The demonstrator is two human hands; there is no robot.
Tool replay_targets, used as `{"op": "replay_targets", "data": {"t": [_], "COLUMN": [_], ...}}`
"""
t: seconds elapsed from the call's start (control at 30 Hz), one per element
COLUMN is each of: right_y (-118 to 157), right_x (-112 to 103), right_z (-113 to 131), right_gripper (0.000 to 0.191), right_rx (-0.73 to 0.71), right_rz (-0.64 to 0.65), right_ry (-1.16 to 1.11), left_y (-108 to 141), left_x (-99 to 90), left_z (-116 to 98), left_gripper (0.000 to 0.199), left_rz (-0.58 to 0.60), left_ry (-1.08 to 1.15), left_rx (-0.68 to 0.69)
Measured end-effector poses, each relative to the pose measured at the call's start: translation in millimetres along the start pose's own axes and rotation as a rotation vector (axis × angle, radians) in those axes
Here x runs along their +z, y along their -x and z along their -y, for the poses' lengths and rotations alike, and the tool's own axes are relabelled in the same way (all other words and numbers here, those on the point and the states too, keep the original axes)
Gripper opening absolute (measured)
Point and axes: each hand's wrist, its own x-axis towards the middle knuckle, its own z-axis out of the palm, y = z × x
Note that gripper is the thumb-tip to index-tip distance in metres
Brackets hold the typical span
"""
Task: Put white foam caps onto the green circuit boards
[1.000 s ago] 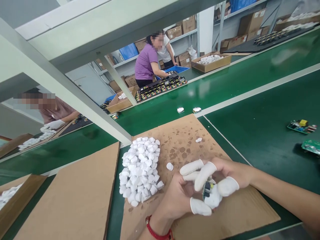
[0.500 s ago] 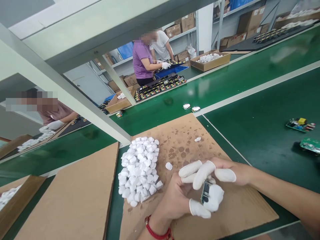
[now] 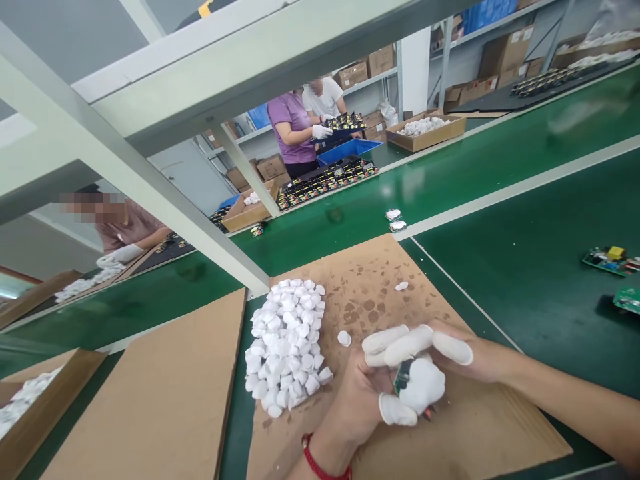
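My left hand [image 3: 367, 390], with white finger covers and a red bracelet at the wrist, holds a small circuit board [image 3: 401, 377] with a white lump [image 3: 424, 385] against it. Beside it, my right hand [image 3: 457, 350] presses its covered fingers to the top of the same piece; its fingertips are partly hidden. Both hands are above a cardboard sheet [image 3: 370, 267]. Left of them lies a pile of white pieces [image 3: 287, 340]. Two loose white pieces, one near [image 3: 344, 338] and one farther back [image 3: 401, 286], rest on the cardboard.
A slanting pale frame post [image 3: 200, 227] stands at the left of the sheet. Another cardboard sheet [image 3: 150, 393] lies beyond it. Circuit boards [image 3: 613, 260] sit on the green surface at right. Across the green belt [image 3: 325, 227], people handle boards near an open box [image 3: 427, 133].
The white lump has turned to face me more, hiding more of the board. My right fingers have shifted over it. The view has moved slightly, and a person across the belt has raised a tray of boards.
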Motion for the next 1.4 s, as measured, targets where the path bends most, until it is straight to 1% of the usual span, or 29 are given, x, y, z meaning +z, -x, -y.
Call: {"op": "replay_targets", "data": {"t": [0.03, 0.13, 0.23, 0.3, 0.37, 0.43, 0.53, 0.6, 0.63, 0.73, 0.8, 0.9, 1.0, 1.07, 1.17, 1.23, 1.3, 1.4], "right_y": [0, 1, 2, 1, 0, 0, 2, 3, 4, 5, 4, 3, 2, 3, 4, 4, 4, 4], "right_x": [0, -1, -2, -2, -1, 0, 0, 0, -1, -2, -4, -7, -7, -6, -6, -6, -6, -5], "right_z": [1, 2, -3, -7, -9, -9, -8, -8, -7, -6, -4, -3, -3, -2, 1, 3, 4, 4], "right_gripper": [0.053, 0.042, 0.036, 0.039, 0.046, 0.053, 0.05, 0.048, 0.047, 0.043, 0.04, 0.047, 0.05, 0.045, 0.045, 0.046, 0.048, 0.048], "right_rx": [-0.003, -0.009, -0.059, -0.054, -0.013, 0.033, 0.062, 0.075, 0.085, 0.096, 0.082, 0.062, 0.061, 0.093, 0.149, 0.171, 0.175, 0.149], "right_rz": [0.012, 0.047, 0.058, 0.058, 0.031, 0.015, 0.045, 0.043, 0.021, -0.084, -0.127, -0.095, -0.14, -0.164, -0.116, -0.095, -0.082, -0.097], "right_ry": [0.021, 0.085, 0.04, -0.005, -0.048, -0.073, -0.099, -0.125, -0.123, -0.008, 0.081, 0.097, 0.133, 0.23, 0.357, 0.43, 0.52, 0.681], "left_y": [0, 2, 3, 3, 2, 1, -1, -1, -1, 0, 0, -1, -2, -2, -1, -1, 0, 0], "left_x": [0.3, -0.2, -0.4, 1.1, 4.3, 8.8, 14.8, 15.7, 14.9, 9.2, 5.1, 2.4, 4.0, 6.0, 7.7, 7.3, 5.8, 3.0], "left_z": [1, 1, -1, -2, -3, -4, -6, -5, -4, -1, 2, 1, -3, -6, -8, -7, -5, -2], "left_gripper": [0.063, 0.057, 0.051, 0.047, 0.045, 0.048, 0.049, 0.042, 0.037, 0.029, 0.033, 0.036, 0.027, 0.024, 0.022, 0.02, 0.02, 0.024], "left_rz": [-0.024, -0.063, -0.056, -0.046, -0.036, -0.024, -0.013, -0.011, -0.011, -0.015, -0.014, 0.004, -0.01, -0.013, -0.023, -0.052, -0.072, -0.056], "left_ry": [-0.002, -0.052, -0.094, -0.088, -0.031, 0.068, 0.203, 0.267, 0.295, 0.36, 0.39, 0.403, 0.354, 0.325, 0.327, 0.341, 0.357, 0.369], "left_rx": [-0.007, -0.011, -0.006, -0.024, -0.041, -0.061, -0.116, -0.133, -0.137, -0.132, -0.117, -0.085, -0.1, -0.122, -0.134, -0.141, -0.146, -0.142]}}
